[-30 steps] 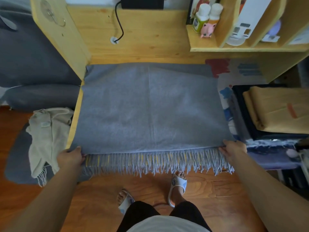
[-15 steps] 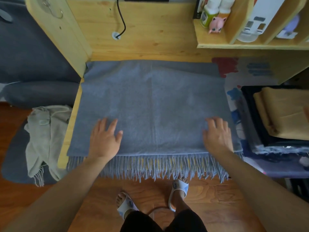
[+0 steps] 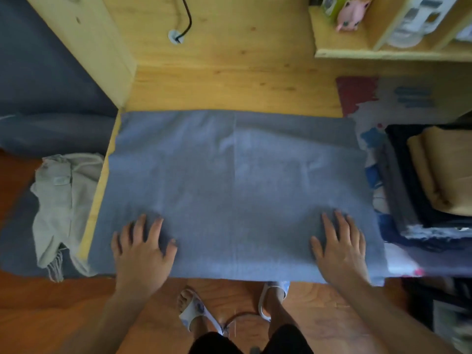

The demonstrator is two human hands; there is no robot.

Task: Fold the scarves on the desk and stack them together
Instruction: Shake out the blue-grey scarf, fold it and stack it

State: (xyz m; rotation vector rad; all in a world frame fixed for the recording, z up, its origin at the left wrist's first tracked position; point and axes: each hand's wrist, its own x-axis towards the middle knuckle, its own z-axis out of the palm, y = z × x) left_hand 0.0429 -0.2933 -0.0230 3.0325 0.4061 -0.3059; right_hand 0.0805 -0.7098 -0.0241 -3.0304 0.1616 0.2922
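A: Head view: how far along is the folding?

B: Partway, I'd judge. The grey scarf [image 3: 237, 190] lies doubled flat on the wooden surface [image 3: 229, 90], covering most of it, and needs further folds. At the right, a stack of folded scarves [image 3: 434, 175] looks finished. A beige scarf [image 3: 63, 200] is heaped, unfolded, off the left edge.

A: Any containers?

B: None hold scarves; only a shelf [image 3: 383, 51] with a pink toy [image 3: 351, 14].

A: And the grip?

B: Left hand [image 3: 143, 254] and right hand [image 3: 339, 249] press flat on the grey scarf, fingers spread, grasping nothing.
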